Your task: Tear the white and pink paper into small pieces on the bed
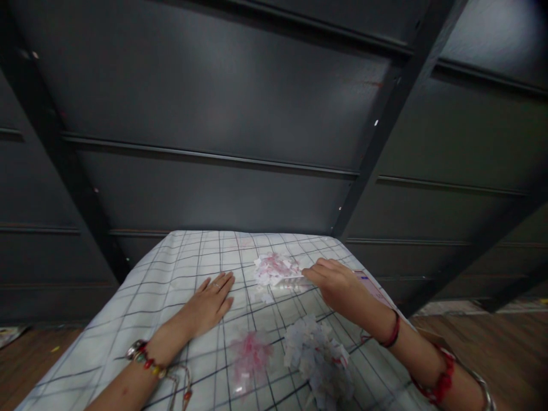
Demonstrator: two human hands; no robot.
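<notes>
My left hand [213,302] lies palm down on the checked cloth, fingers stretched out, with a ring on one finger. My right hand [336,283] is closed in a pinch on the near-right end of a pale, straight-edged piece [293,281], whose exact kind I cannot make out. It touches a heap of small white and pink paper-like scraps [273,268]. A few loose white scraps [262,297] lie just in front of that heap. Closer to me are a pink, sheer-looking pile [252,355] and a larger whitish pile of scraps [315,354].
The white cloth with dark grid lines [171,268] covers the table. Dark metal panels [222,194] rise behind its far edge. A flat pink-and-white printed item [374,290] lies at the right edge, partly behind my right hand. Brown flooring [509,337] shows on both sides.
</notes>
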